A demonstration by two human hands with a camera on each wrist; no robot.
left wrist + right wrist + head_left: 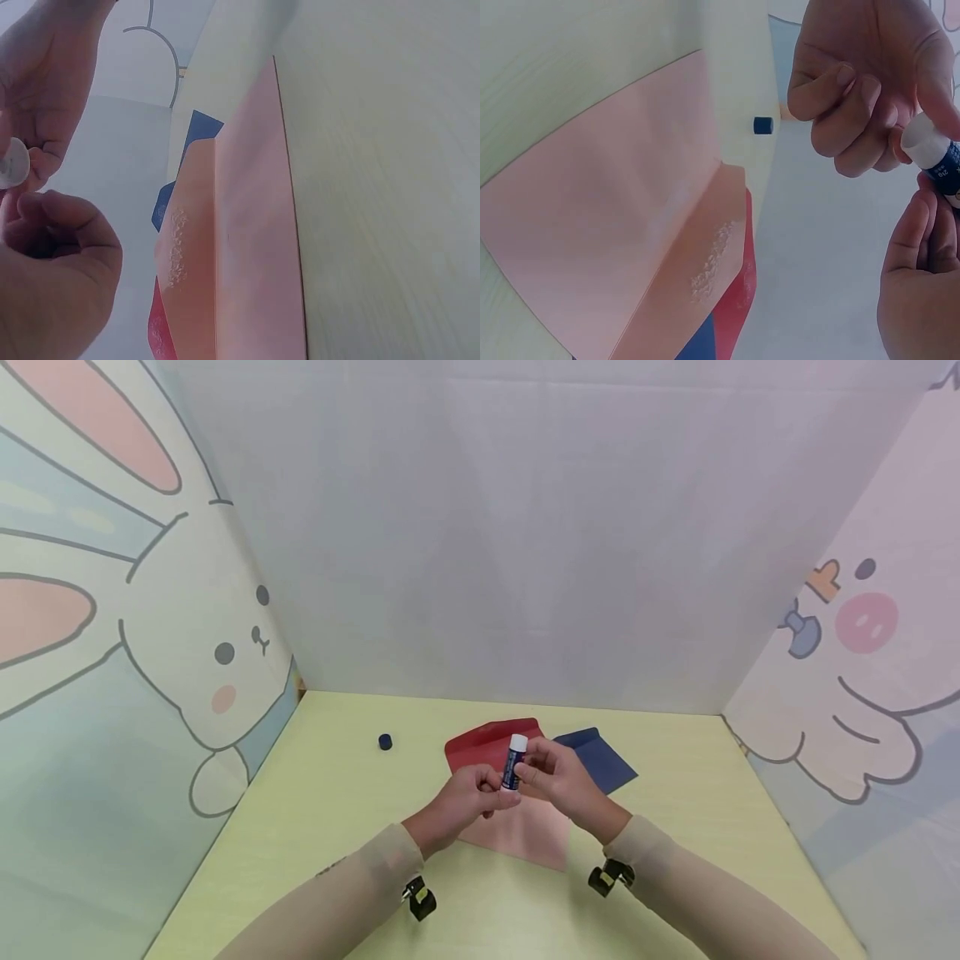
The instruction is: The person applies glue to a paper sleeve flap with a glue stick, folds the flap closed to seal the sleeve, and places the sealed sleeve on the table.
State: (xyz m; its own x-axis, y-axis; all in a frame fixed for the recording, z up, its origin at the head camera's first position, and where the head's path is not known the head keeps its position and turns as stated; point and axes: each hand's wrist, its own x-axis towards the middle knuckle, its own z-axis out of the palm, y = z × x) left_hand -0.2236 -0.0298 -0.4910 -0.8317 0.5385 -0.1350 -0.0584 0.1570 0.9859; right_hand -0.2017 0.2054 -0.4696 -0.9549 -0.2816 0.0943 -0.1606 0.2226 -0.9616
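Observation:
Both hands hold a glue stick (513, 764), dark blue with white ends, above the envelopes. My left hand (467, 795) pinches its lower white end between thumb and fingers. Higher up, the fingers and thumb of my right hand (562, 777) grip the blue body. The white upper end points up and away. Below the hands lies a pink envelope (528, 837), its flap (682, 300) unfolded; a streak of white glue (714, 261) shows on that flap in the right wrist view.
Behind the pink envelope lie a red envelope (491, 745) and a dark blue envelope (606, 764), partly overlapped. A small dark blue cap (385, 742) stands on the pale yellow table (330, 777) at the left. Cloth walls with cartoon animals close in the sides and back.

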